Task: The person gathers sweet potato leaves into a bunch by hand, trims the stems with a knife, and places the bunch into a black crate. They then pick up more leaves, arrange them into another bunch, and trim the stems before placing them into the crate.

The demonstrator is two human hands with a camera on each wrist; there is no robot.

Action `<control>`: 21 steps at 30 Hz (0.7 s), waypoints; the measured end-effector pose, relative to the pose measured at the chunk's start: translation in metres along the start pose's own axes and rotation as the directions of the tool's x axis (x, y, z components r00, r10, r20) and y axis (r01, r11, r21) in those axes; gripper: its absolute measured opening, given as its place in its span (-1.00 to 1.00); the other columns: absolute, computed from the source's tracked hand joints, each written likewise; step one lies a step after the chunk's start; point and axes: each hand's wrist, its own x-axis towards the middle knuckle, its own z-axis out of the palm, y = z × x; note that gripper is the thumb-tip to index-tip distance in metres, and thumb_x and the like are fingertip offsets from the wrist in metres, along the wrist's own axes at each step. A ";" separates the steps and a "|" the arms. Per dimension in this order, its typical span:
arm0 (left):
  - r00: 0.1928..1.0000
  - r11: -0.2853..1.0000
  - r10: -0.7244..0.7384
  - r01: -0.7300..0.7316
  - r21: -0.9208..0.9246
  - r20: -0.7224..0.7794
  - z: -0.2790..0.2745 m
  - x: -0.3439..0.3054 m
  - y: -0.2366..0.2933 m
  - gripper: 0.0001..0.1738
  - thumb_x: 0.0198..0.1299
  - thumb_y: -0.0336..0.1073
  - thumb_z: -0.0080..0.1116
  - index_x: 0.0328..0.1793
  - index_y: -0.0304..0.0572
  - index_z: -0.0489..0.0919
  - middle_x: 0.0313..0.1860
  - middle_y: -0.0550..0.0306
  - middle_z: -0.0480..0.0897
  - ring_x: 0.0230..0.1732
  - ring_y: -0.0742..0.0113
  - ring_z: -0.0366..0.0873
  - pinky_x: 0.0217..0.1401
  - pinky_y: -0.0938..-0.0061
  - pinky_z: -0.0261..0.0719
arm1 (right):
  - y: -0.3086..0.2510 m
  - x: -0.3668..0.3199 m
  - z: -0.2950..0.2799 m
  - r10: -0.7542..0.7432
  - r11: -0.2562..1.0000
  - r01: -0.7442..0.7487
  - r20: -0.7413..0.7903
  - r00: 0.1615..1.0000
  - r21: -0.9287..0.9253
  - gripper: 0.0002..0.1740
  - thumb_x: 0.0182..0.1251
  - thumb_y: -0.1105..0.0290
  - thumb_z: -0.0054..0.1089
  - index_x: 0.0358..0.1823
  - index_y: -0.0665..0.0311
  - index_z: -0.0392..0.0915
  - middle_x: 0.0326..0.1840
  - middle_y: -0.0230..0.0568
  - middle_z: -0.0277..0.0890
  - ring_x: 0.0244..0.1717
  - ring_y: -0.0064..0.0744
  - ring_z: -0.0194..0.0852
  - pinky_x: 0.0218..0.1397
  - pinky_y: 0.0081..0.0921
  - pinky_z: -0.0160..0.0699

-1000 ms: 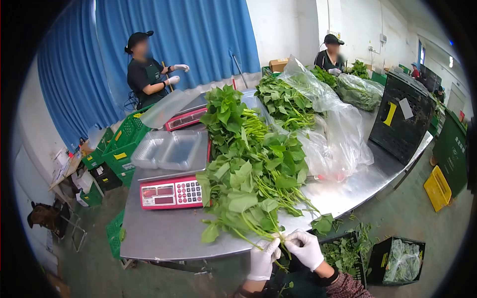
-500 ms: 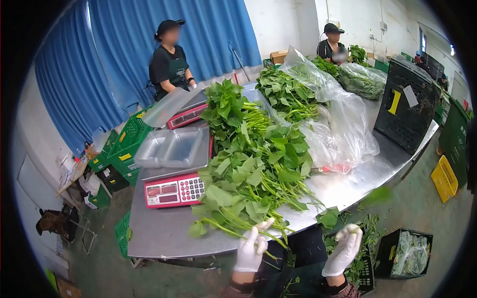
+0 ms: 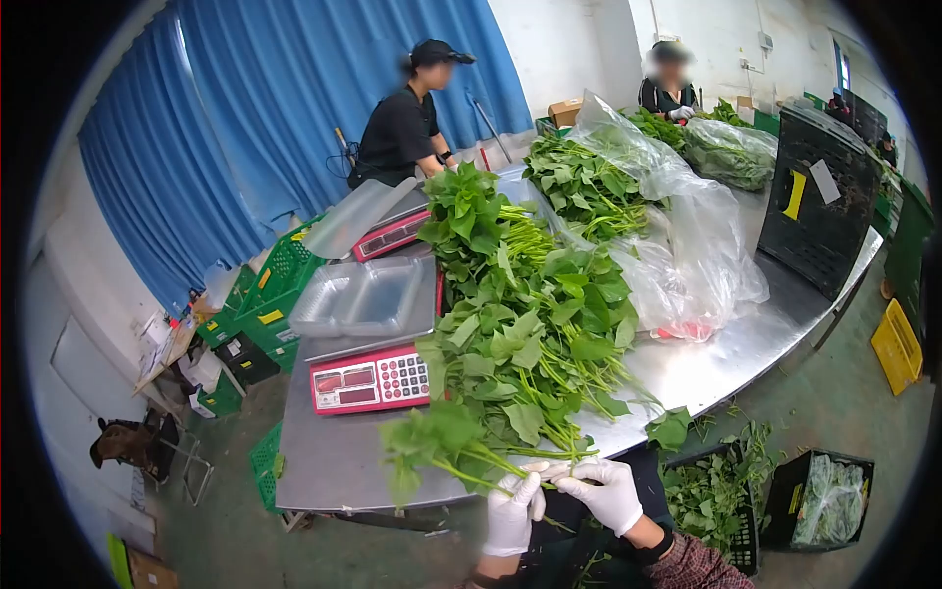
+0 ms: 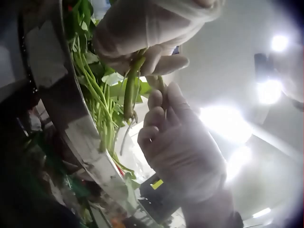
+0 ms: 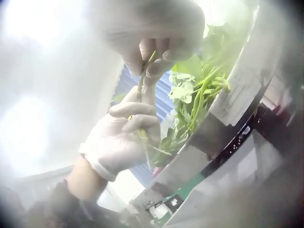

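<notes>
Both hands wear white gloves and meet at the table's front edge in the head view. My left hand (image 3: 512, 512) curls round several green stems (image 3: 491, 461) whose leaves fan out to the left over the table. My right hand (image 3: 605, 499) pinches a stem close beside the left fingertips. The left wrist view shows a thick stem end (image 4: 132, 90) poking out below the left hand (image 4: 152, 28), with the right hand (image 4: 183, 147) near it. In the right wrist view a thin stem (image 5: 140, 88) runs between both hands. Behind them lies a large leafy pile (image 3: 540, 324).
A red scale (image 3: 368, 378) with clear plastic trays (image 3: 363, 299) stands left of the pile. Clear plastic bags (image 3: 687, 265) and a black crate (image 3: 819, 206) are at the right. Crates of greens (image 3: 706, 501) stand on the floor. Two people stand or sit beyond the table.
The right hand has come back from the right to beside the left hand and now pinches a stem. The person by the curtain has moved right and leans over the table. The view has shifted slightly.
</notes>
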 end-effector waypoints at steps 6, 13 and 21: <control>0.987 0.977 0.051 -0.081 -0.195 -0.152 0.000 0.006 0.009 -0.77 0.31 -0.30 0.02 -0.01 -0.29 0.51 -0.40 0.00 0.64 -0.73 0.57 0.28 -0.69 0.73 0.19 | -0.019 -0.018 -0.022 -0.147 0.989 0.139 -0.417 0.897 -0.049 -0.95 0.02 0.53 0.27 -0.56 0.31 0.64 -0.52 -0.26 0.58 -0.48 -0.47 0.50 -0.34 -0.53 0.44; 1.000 1.000 0.004 -0.004 -0.001 -0.016 0.000 -0.008 0.016 -0.72 0.23 -0.30 0.13 -0.03 -0.36 0.55 -0.50 0.01 0.61 -0.72 0.54 0.31 -0.67 0.72 0.20 | -0.019 -0.019 -0.041 0.342 0.662 0.128 -0.450 0.825 0.738 -0.53 0.45 0.13 -0.17 0.11 0.40 0.38 -0.06 -0.27 0.46 -0.22 -0.55 0.40 -0.12 -0.61 0.37; 0.980 0.961 -0.189 0.171 0.217 0.067 0.008 -0.023 0.019 -0.80 0.20 -0.35 0.19 -0.18 -0.38 0.59 -0.44 0.08 0.64 -0.64 0.56 0.38 -0.62 0.73 0.27 | -0.025 0.015 0.007 -0.349 0.924 0.353 0.054 0.936 -0.146 -0.64 0.00 0.40 0.38 -0.12 0.26 0.58 -0.12 -0.19 0.56 -0.13 -0.29 0.53 -0.09 -0.50 0.48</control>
